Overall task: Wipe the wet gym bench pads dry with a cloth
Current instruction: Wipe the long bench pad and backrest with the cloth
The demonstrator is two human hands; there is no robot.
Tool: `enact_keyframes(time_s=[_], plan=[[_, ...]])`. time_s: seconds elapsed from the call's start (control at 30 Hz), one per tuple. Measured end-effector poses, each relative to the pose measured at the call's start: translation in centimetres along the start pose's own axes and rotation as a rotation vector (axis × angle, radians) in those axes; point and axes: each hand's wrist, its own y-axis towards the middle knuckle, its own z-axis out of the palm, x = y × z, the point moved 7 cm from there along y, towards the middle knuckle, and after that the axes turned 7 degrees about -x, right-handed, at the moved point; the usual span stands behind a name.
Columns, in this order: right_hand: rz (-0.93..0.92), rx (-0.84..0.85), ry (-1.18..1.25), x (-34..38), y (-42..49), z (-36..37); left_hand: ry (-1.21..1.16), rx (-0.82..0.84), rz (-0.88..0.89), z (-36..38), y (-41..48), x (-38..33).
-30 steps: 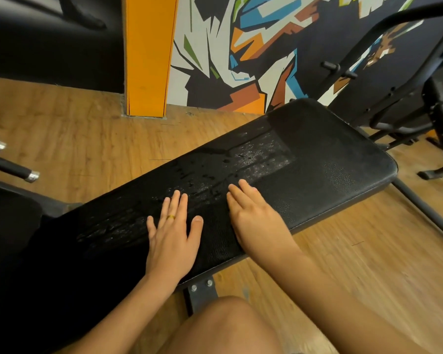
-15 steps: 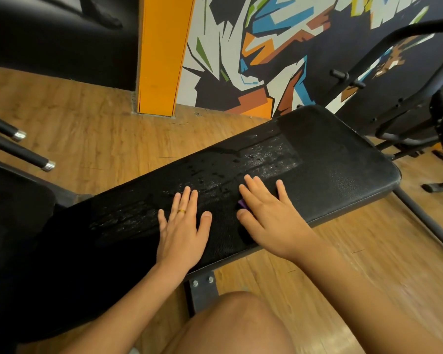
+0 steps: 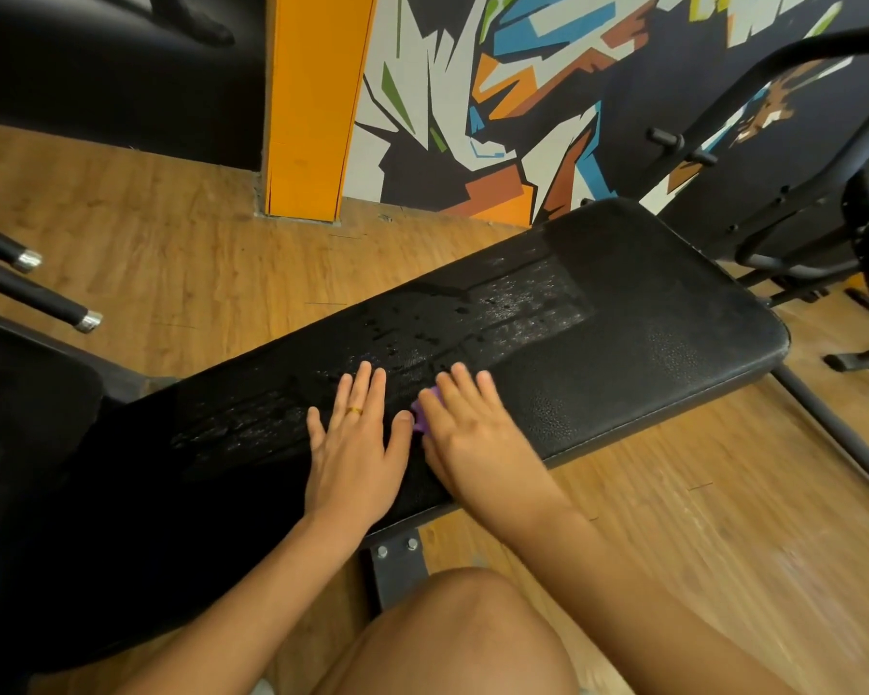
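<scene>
Fingers [image 3: 363,388] of L hand [image 3: 354,459] straight, flat on wet pad surface [image 3: 623,318]; R hand [image 3: 477,443] fingers straight, pressing purple cloth [image 3: 419,418] down.

The right hand [image 3: 477,443] has slid close beside the left hand [image 3: 357,459], its purple cloth [image 3: 422,414] now peeking out.

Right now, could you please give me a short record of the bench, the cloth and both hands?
bench pad: black, water beaded and streaked across its middle
left hand: flat on the pad, fingers straight, ring on one finger
right hand: flat beside the left, fingers straight
cloth: purple, pressed under the right hand, only an edge showing
</scene>
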Motion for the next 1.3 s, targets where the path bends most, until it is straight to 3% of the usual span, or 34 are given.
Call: enact_keyframes(time_s=[0.13, 0.33, 0.57, 0.7, 0.77, 0.83, 0.9, 0.97, 1.1, 1.3], plan=[[-0.052, -0.054, 0.025, 0.2, 0.2, -0.1, -0.023, 0.011, -0.003, -0.2, 0.0, 0.1], [0.170, -0.054, 0.016, -6.3, 0.0, -1.8, -0.034, 0.000, 0.001, 0.0, 0.0, -0.1], [0.135, -0.045, 0.103, -0.8, 0.0, -0.3, -0.100, -0.016, -0.009, -0.5, -0.3, -0.2], [0.113, 0.095, 0.129, -1.2, -0.7, -0.3, -0.222, -0.028, -0.032, -1.3, -0.6, -0.4], [0.109, 0.192, 0.305, -1.4, -1.0, -1.1, -0.276, 0.012, -0.028, -1.4, -0.9, -1.1], [0.218, 0.261, 0.597, -2.4, -1.1, -2.1, -0.320, 0.047, -0.041, -1.5, -1.3, -2.4], [0.329, 0.232, 0.754, -4.2, -0.7, -3.3, -0.370, 0.066, -0.050, -1.5, -1.7, -4.1], [0.346, 0.172, 0.627, -6.8, 0.0, -3.9, -0.397, 0.078, -0.042, -1.4, -2.2, -5.9], [0.288, 0.142, 0.086, -11.0, 1.4, -2.8, -0.312, 0.136, -0.017, -0.5, -2.9, -9.3], [0.287, 0.118, -0.107, -11.0, 1.4, -1.3, -0.070, 0.112, 0.015, 0.1, -2.3, -10.3]])
